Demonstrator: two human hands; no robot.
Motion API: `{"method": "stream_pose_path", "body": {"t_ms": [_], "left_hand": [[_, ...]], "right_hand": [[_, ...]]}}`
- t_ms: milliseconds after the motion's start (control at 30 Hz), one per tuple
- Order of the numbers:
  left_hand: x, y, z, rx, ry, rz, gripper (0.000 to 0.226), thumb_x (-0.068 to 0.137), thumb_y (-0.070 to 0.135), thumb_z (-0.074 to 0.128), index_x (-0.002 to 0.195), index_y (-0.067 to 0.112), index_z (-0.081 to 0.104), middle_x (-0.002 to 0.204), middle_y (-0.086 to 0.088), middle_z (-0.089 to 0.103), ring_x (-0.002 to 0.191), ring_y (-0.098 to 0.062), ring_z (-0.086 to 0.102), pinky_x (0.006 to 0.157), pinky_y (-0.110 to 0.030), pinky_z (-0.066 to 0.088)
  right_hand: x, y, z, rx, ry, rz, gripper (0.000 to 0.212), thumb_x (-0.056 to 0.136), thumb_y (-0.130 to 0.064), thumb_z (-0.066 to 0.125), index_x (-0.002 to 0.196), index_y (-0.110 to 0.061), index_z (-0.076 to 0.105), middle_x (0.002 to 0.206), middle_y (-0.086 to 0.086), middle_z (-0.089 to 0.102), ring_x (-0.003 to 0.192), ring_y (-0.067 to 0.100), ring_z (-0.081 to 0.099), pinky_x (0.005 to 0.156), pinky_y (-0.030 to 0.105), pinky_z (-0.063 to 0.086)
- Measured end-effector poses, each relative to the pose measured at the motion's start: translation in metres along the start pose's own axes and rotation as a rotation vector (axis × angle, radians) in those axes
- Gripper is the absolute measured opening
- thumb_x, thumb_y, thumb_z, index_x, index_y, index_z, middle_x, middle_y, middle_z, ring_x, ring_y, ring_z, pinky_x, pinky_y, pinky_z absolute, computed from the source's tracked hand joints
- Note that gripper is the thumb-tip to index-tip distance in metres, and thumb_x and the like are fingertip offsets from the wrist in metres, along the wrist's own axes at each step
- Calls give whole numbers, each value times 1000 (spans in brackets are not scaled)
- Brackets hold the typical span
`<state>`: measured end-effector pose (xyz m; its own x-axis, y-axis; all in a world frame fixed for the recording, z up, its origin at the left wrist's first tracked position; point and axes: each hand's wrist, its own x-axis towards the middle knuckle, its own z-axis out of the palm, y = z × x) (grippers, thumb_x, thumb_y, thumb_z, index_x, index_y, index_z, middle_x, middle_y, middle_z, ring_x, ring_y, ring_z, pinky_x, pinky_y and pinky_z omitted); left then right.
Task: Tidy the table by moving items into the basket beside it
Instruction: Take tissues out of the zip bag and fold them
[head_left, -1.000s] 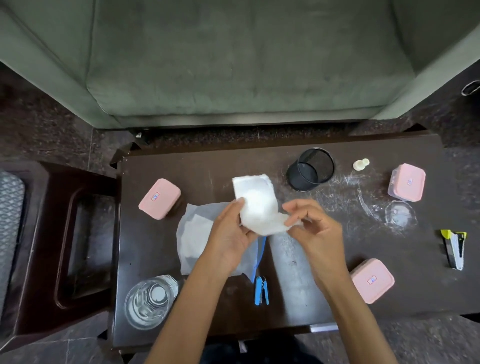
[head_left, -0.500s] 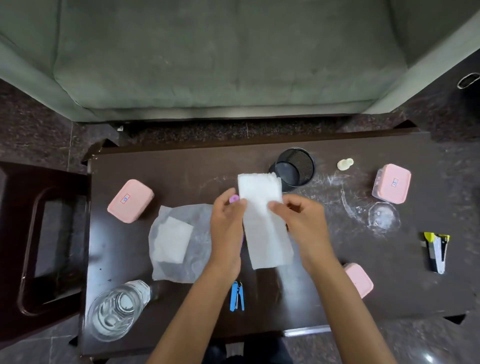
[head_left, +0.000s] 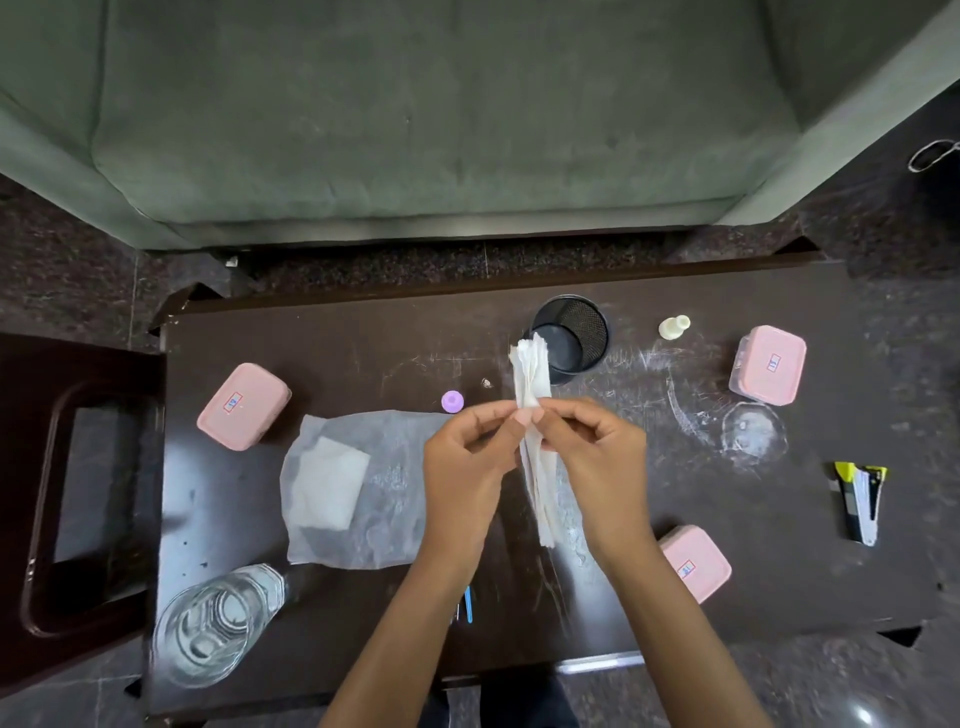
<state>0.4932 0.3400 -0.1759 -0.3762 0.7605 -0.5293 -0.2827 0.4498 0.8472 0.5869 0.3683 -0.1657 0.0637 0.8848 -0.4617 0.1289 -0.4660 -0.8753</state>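
While both hands pinch it above the middle of the dark table (head_left: 363, 338), the white tissue (head_left: 531, 395) stands on edge, folded into a narrow strip that runs from twelve o'clock down toward six. The left hand (head_left: 462, 467) and right hand (head_left: 597, 462) meet thumb-tip to thumb-tip at the strip's upper third, fingers closed tight on the paper; its upper end fans out in loose layers just in front of the black mesh cup (head_left: 571, 340), which lies tipped on its side at about one o'clock from the grip.

At nine o'clock from the hands a translucent plastic wrapper (head_left: 395, 499) lies flat with a white folded pad (head_left: 324, 488) on it. A small purple cap (head_left: 452, 401) sits just beyond the wrapper's far edge. Further out at ten o'clock rests a pink lidded box (head_left: 243, 405); a second pink box (head_left: 768, 371) sits at two o'clock, and a third (head_left: 693, 564) at five o'clock, partly behind the right forearm. A small cream bottle (head_left: 674, 327) lies between the mesh cup and the second box. At three o'clock, well apart, lies a stapler (head_left: 862, 501). At seven o'clock a clear glass jar (head_left: 213, 626) stands near the table's corner. A blue clip (head_left: 468, 605) peeks out beside the left forearm. Left of the table sits the dark basket (head_left: 47, 467).
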Motion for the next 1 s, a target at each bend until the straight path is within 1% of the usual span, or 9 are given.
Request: {"method": "stream_pose_path", "body": {"t_ms": [167, 300, 367, 433, 533, 633, 767, 933, 1000], "left_hand": [[-4, -2, -1, -71, 19, -1, 13, 83, 14, 66, 77, 24, 73, 76, 3, 75, 79, -17, 72, 66, -20, 55], [-4, -2, -3, -163, 65, -109, 12, 88, 15, 60, 81, 22, 66, 67, 13, 71, 73, -11, 69, 61, -18, 55], [-2, -4, -5, -184, 78, -145, 12, 89, 13, 59, 84, 23, 61, 64, 15, 68, 74, -12, 66, 64, -22, 57], [-2, -7, -6, -92, 65, -73, 16, 89, 8, 58, 85, 24, 58, 66, 14, 67, 75, -12, 65, 69, -25, 55], [-6, -7, -6, 64, -5, 67, 21, 88, 7, 58, 81, 26, 65, 76, 13, 69, 79, -4, 65, 72, -17, 52], [-7, -6, -7, 82, -39, 129, 16, 82, 13, 68, 85, 28, 67, 80, 15, 70, 78, 2, 66, 68, -8, 48], [-4, -10, -8, 92, 11, 83, 12, 79, 18, 71, 80, 29, 69, 71, 22, 71, 76, 1, 67, 66, -8, 48], [-3, -14, -10, -26, 102, -84, 6, 86, 22, 63, 84, 28, 65, 84, 14, 68, 85, -10, 65, 78, -20, 52], [-4, -14, -11, -18, 119, -72, 11, 88, 20, 61, 85, 30, 59, 84, 16, 65, 85, -9, 64, 78, -19, 52]], "right_hand": [[1, -5, -4, 78, -57, 61, 11, 80, -1, 66, 79, -8, 73, 83, 6, 70, 71, 6, 63, 67, 17, 49], [0, -10, -4, 271, -29, 226, 19, 81, 2, 62, 70, -11, 72, 64, 2, 65, 56, 10, 55, 55, 19, 47], [1, -10, -3, 345, -19, 304, 22, 81, 2, 62, 65, -11, 68, 62, 3, 62, 56, 15, 53, 57, 25, 46], [0, -9, -2, 350, -24, 308, 19, 80, 3, 63, 67, -9, 66, 62, 5, 61, 57, 17, 52, 60, 28, 44], [-2, -7, 0, 302, -67, 249, 17, 78, 5, 65, 68, -7, 69, 59, 3, 63, 55, 12, 52, 60, 23, 44], [-2, -7, -3, 356, -97, 290, 18, 77, 7, 63, 66, -5, 70, 56, 4, 62, 55, 12, 50, 61, 22, 44], [0, -7, -5, 434, -114, 387, 18, 79, 6, 61, 66, -5, 68, 55, 3, 61, 55, 11, 53, 58, 20, 46], [2, -5, -5, 539, -83, 480, 13, 81, 3, 60, 72, -6, 65, 56, 1, 58, 52, 10, 54, 52, 18, 49], [1, -4, -5, 539, -82, 451, 14, 82, 3, 59, 73, -5, 66, 61, 4, 58, 54, 11, 53, 52, 18, 49]]}}
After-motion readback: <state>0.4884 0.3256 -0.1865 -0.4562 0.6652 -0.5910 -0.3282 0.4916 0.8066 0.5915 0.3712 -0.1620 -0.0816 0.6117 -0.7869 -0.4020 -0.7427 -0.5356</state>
